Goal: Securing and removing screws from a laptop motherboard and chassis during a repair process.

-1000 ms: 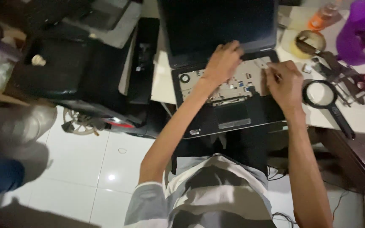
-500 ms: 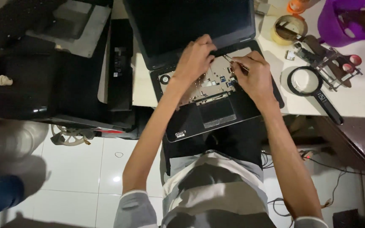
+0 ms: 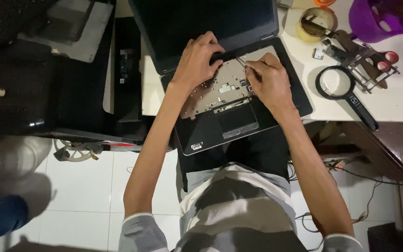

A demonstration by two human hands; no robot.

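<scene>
A: Where's the laptop [image 3: 220,93] sitting?
B: Half on the white table [image 3: 397,102], front edge overhanging above the person's lap. Keyboard is off, so the bare metal tray [image 3: 220,88] is exposed and within reach.
A: Hands?
B: Left hand [image 3: 197,60] pressed down near the hinge, fingers curled on the tray's top edge, probably to steady the chassis. Right hand [image 3: 269,79] pinched shut around a thin tool [image 3: 244,63], tip angled into the tray.
A: Rest of the bench?
B: Magnifying glass [image 3: 334,81], tape roll [image 3: 316,23] and a metal clamp jig [image 3: 360,53] just to the right, close at hand. Black laptop parts [image 3: 127,56] stacked left, out of the way.
</scene>
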